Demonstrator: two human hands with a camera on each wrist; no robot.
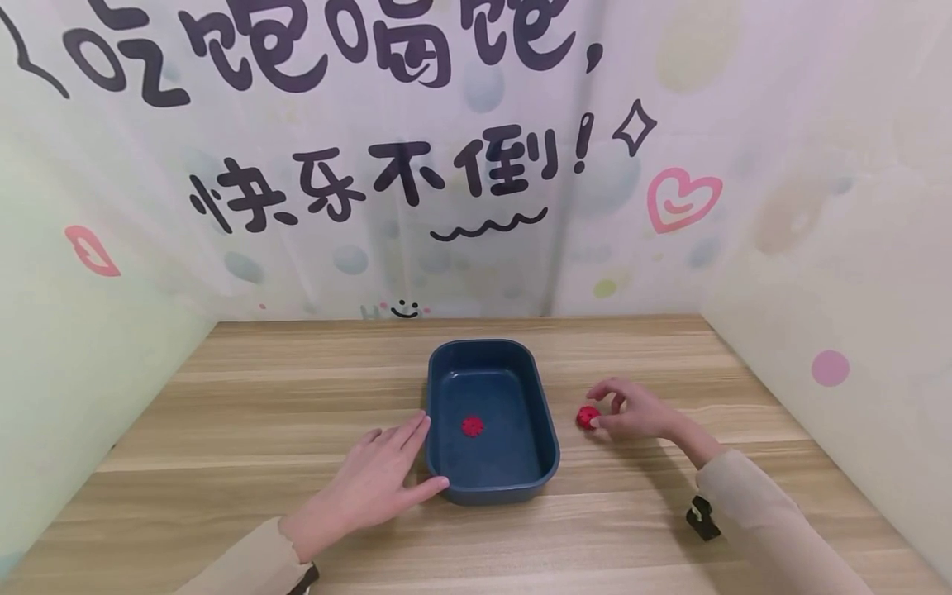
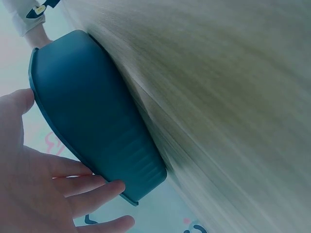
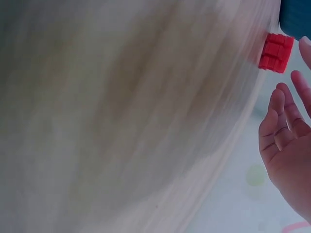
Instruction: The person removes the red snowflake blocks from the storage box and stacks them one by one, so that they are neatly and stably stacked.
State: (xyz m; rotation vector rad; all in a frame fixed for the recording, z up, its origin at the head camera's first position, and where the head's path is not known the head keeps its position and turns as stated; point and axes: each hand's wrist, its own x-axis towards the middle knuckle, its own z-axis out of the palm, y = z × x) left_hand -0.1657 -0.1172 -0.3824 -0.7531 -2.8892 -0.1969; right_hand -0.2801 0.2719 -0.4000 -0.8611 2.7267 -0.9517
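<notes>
A deep blue rectangular box (image 1: 493, 492) stands on the table, with one flat red notched disc (image 1: 472, 426) lying on its floor. My left hand (image 1: 369, 479) touches the box's left side and near corner, thumb and fingers spread and fairly straight; the left wrist view shows this hand (image 2: 46, 189) along the rim. Right of the box, a short stack of red notched discs (image 1: 587, 416) sits on the table. My right hand (image 1: 632, 412) is beside it, thumb and forefinger apart around it. In the right wrist view, the fingers appear clear of the red stack (image 3: 276, 53).
The wood-grain table (image 1: 297, 372) meets a printed white cloth backdrop (image 1: 476, 273) at the back and pale side walls. A dark strap piece (image 1: 702, 519) hangs under the right sleeve (image 1: 766, 516).
</notes>
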